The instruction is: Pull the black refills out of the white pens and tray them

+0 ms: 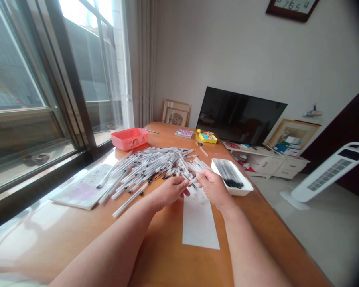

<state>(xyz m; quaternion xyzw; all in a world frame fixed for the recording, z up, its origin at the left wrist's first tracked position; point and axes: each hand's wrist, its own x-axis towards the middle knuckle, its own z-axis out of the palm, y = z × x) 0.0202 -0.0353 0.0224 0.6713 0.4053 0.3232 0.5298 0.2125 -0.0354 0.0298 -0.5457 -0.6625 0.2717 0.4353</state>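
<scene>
Over the table's middle, my left hand (174, 189) and my right hand (212, 185) meet with fingertips pinched on a thin, whitish pen (193, 180). Much of that pen is covered by the fingers. Just beyond them spreads a loose pile of clear-barrelled pens (151, 165), many with black ends. Beneath the hands lies a white sheet of paper (200, 225) with small pieces near its top, too blurred to name. To the right of my right hand, a white tray (247, 189) holds pens lined up with their black ends towards me.
On the wooden table (161, 255), a pink plastic basket (130, 140) stands behind the pile. A notebook (80, 191) lies on the left, partly under pens. Further back are a small booklet (184, 133) and a yellow box (208, 138). A window (48, 99) borders the left side.
</scene>
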